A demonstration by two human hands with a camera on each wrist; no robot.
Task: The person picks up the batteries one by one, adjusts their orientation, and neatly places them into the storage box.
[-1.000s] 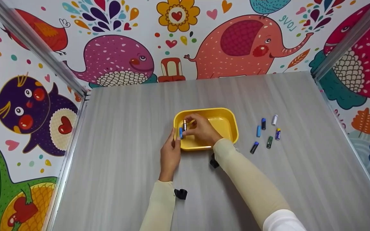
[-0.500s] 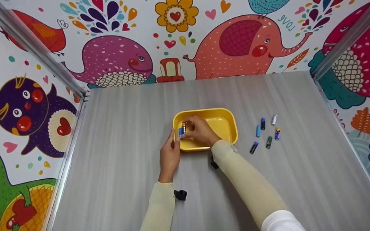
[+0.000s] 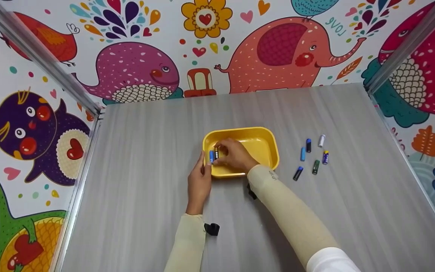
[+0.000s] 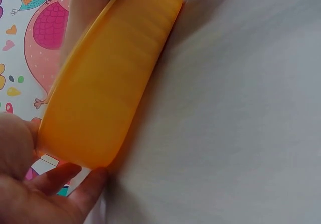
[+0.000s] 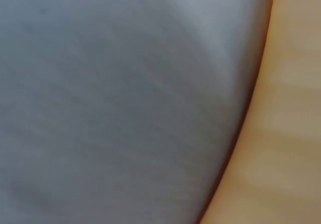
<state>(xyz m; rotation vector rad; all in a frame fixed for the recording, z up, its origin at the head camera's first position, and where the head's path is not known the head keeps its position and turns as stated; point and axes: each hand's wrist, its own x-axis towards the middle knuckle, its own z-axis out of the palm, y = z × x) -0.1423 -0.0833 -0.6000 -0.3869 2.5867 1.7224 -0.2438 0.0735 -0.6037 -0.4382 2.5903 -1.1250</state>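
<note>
- Grey table [image 3: 145,170]: a broad surface with faint streaks, carrying everything described here.
- Yellow tray [image 3: 264,130]: a shallow, rounded rectangle near the middle of the table. It is probably light, fairly stiff plastic, easiest to steady by its rim. Inside, at its left end, two batteries stand out side by side; the hand may hide more.
- Left hand [image 3: 199,185]: grips the tray's left end, fingers against the outer wall.
- Right hand [image 3: 236,155]: reaches inside the tray, pinching the black battery between thumb and finger, near its two ends.
- Six loose batteries, well apart from the tray on its right, among them a white battery [image 3: 321,141] and a green battery [image 3: 316,167].
- Black battery [image 3: 216,153]: in the tray, just beside a blue battery [image 3: 212,156]. Likely hard, smooth, dense for its size and prone to rolling; the ends give good purchase.
</note>
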